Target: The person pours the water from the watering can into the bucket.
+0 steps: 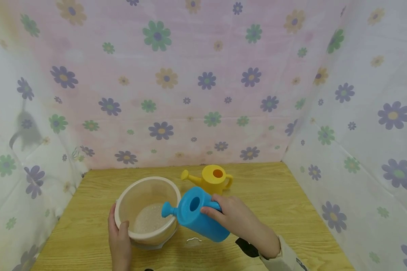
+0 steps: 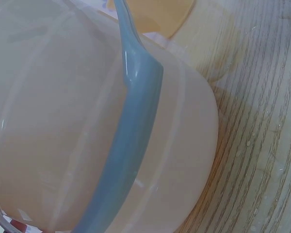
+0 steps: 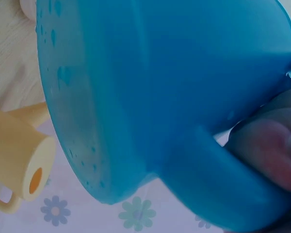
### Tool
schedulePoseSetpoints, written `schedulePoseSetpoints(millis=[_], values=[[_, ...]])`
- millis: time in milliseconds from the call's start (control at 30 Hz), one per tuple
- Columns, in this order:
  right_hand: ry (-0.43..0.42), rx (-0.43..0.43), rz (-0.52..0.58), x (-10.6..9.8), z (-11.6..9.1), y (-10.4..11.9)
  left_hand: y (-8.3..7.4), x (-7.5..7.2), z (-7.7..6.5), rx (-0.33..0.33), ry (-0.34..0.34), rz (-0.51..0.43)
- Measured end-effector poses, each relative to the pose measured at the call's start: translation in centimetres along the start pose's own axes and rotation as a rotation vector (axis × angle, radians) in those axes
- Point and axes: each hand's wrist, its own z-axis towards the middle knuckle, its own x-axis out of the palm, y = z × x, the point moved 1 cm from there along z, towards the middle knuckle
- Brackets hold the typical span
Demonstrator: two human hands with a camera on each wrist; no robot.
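Blue watering can, handle inside curled fingers of the right hand

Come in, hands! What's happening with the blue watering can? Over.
Right hand gripping blue watering can, tilted, spout above bucket. Left hand gripping bucket. Yellow watering can behind, seemingly out of the way.

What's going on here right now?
A person's right hand grips the blue can by its handle, tilting it so the spout points into the bucket. The left hand holds the bucket's side. The yellow can stands behind on the table, untouched. I can't tell whether water is flowing.
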Motion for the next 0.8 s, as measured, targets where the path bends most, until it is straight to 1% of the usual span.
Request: schedulePoseSetpoints(millis=[267,600,800], values=[[0.021,0.011,-0.011,-0.15,0.12,0.16,0.03,0.01,-0.02,-0.016,0.008,-0.010],[0.030,0.019,-0.014,-0.25,0.25,0.29,0.02,0.03,-0.02,-0.018,0.011,-0.020],[0.022,0.011,-0.025,-0.33,0.37,0.41,0.00,-0.01,0.04,-0.009,0.011,-0.016]])
